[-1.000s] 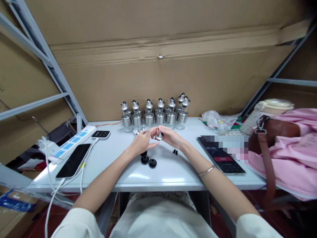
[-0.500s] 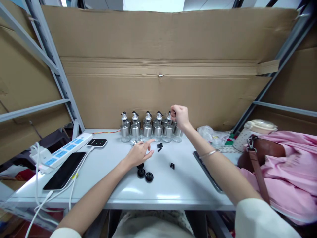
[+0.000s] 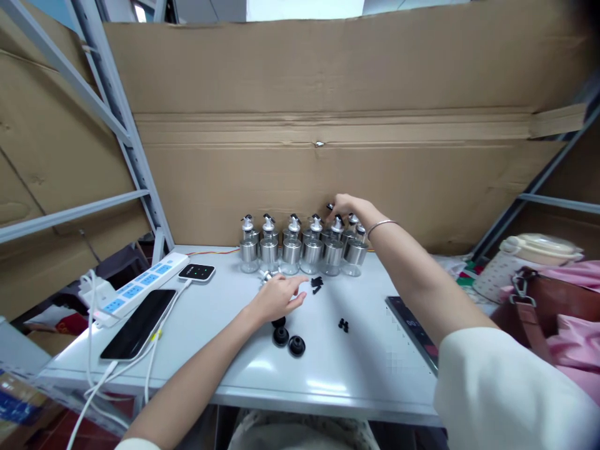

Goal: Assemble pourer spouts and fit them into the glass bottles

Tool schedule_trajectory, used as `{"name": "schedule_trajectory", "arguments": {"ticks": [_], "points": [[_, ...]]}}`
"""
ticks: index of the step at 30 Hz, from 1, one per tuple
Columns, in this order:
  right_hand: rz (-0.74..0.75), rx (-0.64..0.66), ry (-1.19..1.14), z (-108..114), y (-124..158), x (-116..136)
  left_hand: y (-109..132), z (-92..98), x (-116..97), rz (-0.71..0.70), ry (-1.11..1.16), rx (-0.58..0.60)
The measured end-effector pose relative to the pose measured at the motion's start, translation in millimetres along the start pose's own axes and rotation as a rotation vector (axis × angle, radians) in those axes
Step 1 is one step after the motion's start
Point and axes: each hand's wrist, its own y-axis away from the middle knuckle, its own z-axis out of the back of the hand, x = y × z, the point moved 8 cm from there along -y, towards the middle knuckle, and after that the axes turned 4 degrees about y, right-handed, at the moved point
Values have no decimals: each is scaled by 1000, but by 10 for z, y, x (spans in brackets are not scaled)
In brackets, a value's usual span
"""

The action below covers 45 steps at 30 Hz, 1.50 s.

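Note:
My right hand [image 3: 347,205] reaches over the right end of the bottle row, fingers curled around a black-tipped pour spout [image 3: 330,207]. Whether a bottle hangs below that spout is hidden. Glass bottles with steel sleeves [image 3: 291,252] stand in two rows against the cardboard, with silver-and-black spouts on the front ones. My left hand [image 3: 276,297] rests low over the table, open, index finger and thumb apart. Black round caps [image 3: 297,345] lie just below it, one partly covered. Behind its knuckles are small silver parts [image 3: 267,275], and black slim pieces [image 3: 317,284] lie beyond its fingertip.
Small black plugs [image 3: 344,325] lie mid-table. A phone [image 3: 412,331] lies under my right forearm; another phone [image 3: 138,325], cables and a power strip [image 3: 140,281] are on the left. A brown bag [image 3: 539,312] and a lidded container [image 3: 529,265] stand right. Cardboard [image 3: 281,175] closes the back.
My right hand has gone from a raised fist above the bottles to a grip behind the row's right end. The view has turned right. My left hand keeps its pose.

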Motion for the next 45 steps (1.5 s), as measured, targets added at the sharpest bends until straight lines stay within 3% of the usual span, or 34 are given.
{"name": "schedule_trajectory", "arguments": {"ticks": [5, 8, 11, 15, 18, 20, 23, 25, 30, 36, 42, 45], "points": [[42, -4, -14, -27, 14, 38, -2, 34, 6, -18, -4, -5], [78, -137, -22, 192, 96, 56, 20, 105, 32, -37, -18, -92], [109, -464, -68, 636, 365, 106, 69, 281, 50, -34, -34, -334], [43, -1054, -249, 1241, 1162, 132, 179, 486, 42, -10, 2, -641], [67, -1371, -423, 1392, 1852, 205, 203, 510, 23, -27, 38, -685], [140, -1443, -484, 1322, 2210, 310, 193, 482, 33, -24, 54, -650], [304, -1287, -437, 983, 2475, 558, 164, 409, 66, 2, 82, -554], [393, -1104, -415, 640, 2524, 685, 144, 364, 55, -3, 103, -487], [431, -753, -464, -38, 2505, 753, 71, 229, -53, -40, 106, -273], [427, -608, -478, -224, 2471, 833, 17, -13, -77, -23, 109, -43], [411, -545, -534, -362, 2427, 844, 14, -98, -76, 0, 125, -20], [372, -557, -641, -307, 2394, 792, 14, -93, -101, -17, 139, -22]]}}
